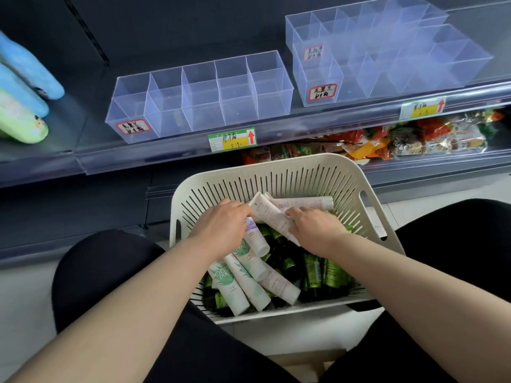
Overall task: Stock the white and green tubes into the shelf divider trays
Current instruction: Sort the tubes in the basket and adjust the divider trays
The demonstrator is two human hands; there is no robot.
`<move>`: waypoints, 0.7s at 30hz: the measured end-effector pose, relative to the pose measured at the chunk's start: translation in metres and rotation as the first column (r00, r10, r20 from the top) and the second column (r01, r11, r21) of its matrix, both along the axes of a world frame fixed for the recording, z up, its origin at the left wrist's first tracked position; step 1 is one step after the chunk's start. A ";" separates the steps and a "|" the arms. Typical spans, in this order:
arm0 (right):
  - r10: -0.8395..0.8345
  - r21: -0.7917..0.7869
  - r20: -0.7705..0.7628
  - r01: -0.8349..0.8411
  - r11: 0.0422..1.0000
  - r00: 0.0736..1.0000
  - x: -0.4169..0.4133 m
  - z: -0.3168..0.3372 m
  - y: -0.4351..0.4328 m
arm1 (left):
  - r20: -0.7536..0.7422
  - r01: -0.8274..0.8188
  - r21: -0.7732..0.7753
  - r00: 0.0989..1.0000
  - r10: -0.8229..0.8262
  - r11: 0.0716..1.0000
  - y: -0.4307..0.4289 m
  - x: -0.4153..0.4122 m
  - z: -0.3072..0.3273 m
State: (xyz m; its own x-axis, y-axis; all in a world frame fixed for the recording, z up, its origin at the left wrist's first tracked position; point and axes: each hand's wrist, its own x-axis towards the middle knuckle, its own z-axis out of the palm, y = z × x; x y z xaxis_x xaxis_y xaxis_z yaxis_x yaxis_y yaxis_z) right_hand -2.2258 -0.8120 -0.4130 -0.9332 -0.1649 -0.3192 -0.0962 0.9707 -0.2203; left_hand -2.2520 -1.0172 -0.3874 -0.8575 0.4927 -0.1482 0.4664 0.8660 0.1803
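Both hands are inside the white slotted basket (326, 172), which sits between the person's knees, near the camera and below the shelf (177, 158).

Left hand (221, 225): palm down over the left half of the basket. Its fingers (235, 207) are curled over the upper end of a white tube with a purple label (255, 239); whether they grip it or only rest on it cannot be told.

Right hand (315, 228): palm down over the centre-right of the basket. Its fingers (294, 212) are closed onto a white printed tube (269, 214) that lies diagonally across the pile. A second white tube (304, 203) lies just beyond it, towards the far wall of the basket.

Basket contents: several white tubes with green print (237, 286) lie in the near-left part, overlapping one another. Dark green tubes (329, 275) fill the near-right part and the layer beneath.

Shelf: a clear divider tray (199, 98) stands at centre, with a handwritten label on its near-left face. More clear divider trays (387, 59) stand to the right, one behind another. A price tag (232, 139) is fixed to the shelf edge. Blue and green packs (25, 100) lie at far left. Packaged snacks (387, 139) occupy the lower shelf at right.
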 end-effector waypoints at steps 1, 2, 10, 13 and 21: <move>0.005 -0.016 -0.002 -0.005 1.000 1.000 0.001 -0.001 -0.004 | 0.001 0.004 -0.007 1.000 -0.004 1.000 -0.001 0.001 0.000; 0.008 -0.030 -0.007 -0.008 1.000 1.000 0.003 -0.003 -0.007 | 0.002 0.008 -0.015 1.000 -0.008 1.000 -0.002 0.002 -0.001; 0.014 0.008 0.084 -0.015 1.000 0.996 0.002 -0.002 -0.005 | 0.009 0.012 -0.038 1.000 -0.012 0.999 -0.005 0.002 -0.003; 0.000 0.053 0.175 -0.009 0.999 0.985 0.001 0.003 0.001 | 0.011 0.012 -0.039 1.000 -0.012 0.999 -0.004 0.001 -0.002; -0.277 -0.232 0.284 0.347 0.909 0.918 -0.012 0.030 0.031 | 0.027 0.005 -0.040 1.000 -0.004 0.999 -0.002 0.002 0.004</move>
State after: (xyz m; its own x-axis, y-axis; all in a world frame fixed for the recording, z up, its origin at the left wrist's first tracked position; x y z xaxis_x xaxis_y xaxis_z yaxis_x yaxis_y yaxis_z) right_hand -2.2375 -0.7814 -0.3833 -0.8517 0.0095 -0.5239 0.2908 0.8402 -0.4576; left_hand -2.2499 -1.0196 -0.3837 -0.8507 0.4896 -0.1914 0.4656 0.8708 0.1579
